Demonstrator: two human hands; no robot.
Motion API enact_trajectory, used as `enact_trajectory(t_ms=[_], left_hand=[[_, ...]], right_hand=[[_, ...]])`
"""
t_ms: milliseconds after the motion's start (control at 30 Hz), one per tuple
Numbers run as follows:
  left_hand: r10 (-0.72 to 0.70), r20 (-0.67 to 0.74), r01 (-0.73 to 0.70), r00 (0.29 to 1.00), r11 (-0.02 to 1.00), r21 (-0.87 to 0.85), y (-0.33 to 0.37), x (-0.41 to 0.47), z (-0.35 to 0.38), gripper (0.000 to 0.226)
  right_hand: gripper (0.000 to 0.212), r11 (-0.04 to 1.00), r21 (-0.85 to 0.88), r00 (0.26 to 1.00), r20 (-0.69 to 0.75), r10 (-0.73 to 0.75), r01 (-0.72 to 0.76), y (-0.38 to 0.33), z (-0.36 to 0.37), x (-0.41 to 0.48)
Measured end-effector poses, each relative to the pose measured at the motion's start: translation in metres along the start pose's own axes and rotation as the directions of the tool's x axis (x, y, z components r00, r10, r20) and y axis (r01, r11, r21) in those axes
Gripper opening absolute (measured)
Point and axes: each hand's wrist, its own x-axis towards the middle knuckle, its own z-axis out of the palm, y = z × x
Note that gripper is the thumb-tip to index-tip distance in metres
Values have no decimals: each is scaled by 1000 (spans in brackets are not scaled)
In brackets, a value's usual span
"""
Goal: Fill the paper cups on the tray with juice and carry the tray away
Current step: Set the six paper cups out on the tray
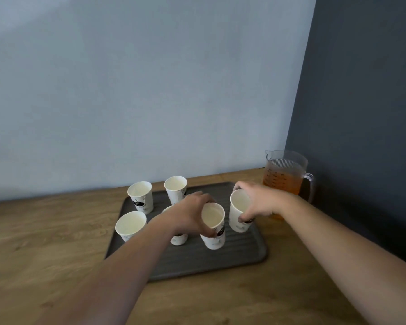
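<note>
A dark grey ribbed tray [232, 259] lies on the wooden table with several white paper cups on it, all looking empty. My left hand [192, 214] grips the rim of a paper cup [215, 235] near the tray's middle. My right hand [260, 200] holds another paper cup [238, 214] at the tray's right side. Two cups [141, 198] [175, 190] stand at the back, one [130, 225] at the front left, and one [179, 239] is mostly hidden behind my left wrist. A clear measuring jug [285, 174] of orange juice stands behind my right hand.
The wooden table [45, 242] runs up to a pale blue wall at the back and a dark grey wall on the right. The jug sits in that corner, its handle [311, 186] facing right.
</note>
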Motion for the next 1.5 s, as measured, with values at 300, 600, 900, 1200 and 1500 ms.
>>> enact_trajectory(t_ms=[300,600,900,1200,1500], left_hand=[[-23,-40,25,999,999,35,-15,39,17,79],[-22,-15,23,1000,998,61,-26,54,35,82],[-39,-37,36,999,997,-70,-31,45,31,94],[-95,-87,81,992,986,-148,-33,43,36,81],[-108,-100,88,989,978,-189,-26,52,39,81]], right_hand=[[89,998,65,961,-275,34,-17,16,14,97],[90,997,72,970,-241,41,-24,30,40,158],[105,949,314,951,-300,72,28,51,52,162],[87,830,558,965,-226,130,19,62,69,163],[80,820,571,977,-196,84,45,51,68,178]])
